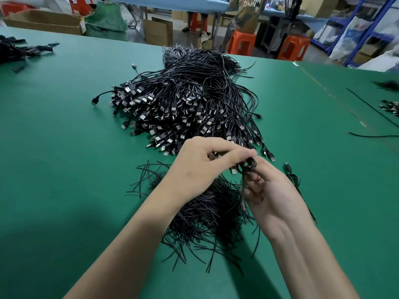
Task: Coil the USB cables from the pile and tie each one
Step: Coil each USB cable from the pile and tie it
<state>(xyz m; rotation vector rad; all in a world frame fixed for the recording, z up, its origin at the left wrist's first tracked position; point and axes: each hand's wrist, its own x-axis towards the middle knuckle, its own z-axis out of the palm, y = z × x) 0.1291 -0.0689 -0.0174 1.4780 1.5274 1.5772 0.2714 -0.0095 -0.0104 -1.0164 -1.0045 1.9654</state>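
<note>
The left hand [200,160] pinches the top of a small black coiled USB cable [248,166], and the right hand [266,188] curls round it from below. Beneath them lies a heap of thin black ties [207,214]. Beyond sits the big pile of black USB cables [183,100] on the green worktop [64,130].

Beyond the green table [64,147], a person [248,16] is seated on an orange stool [241,43]; a cardboard box [158,32] is set on the floor, and blue shelving [354,29] is seen at right.

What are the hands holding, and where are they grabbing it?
Both hands hold one small coiled black USB cable. The left hand pinches the top of the coil, and the right hand grips it from below.
</note>
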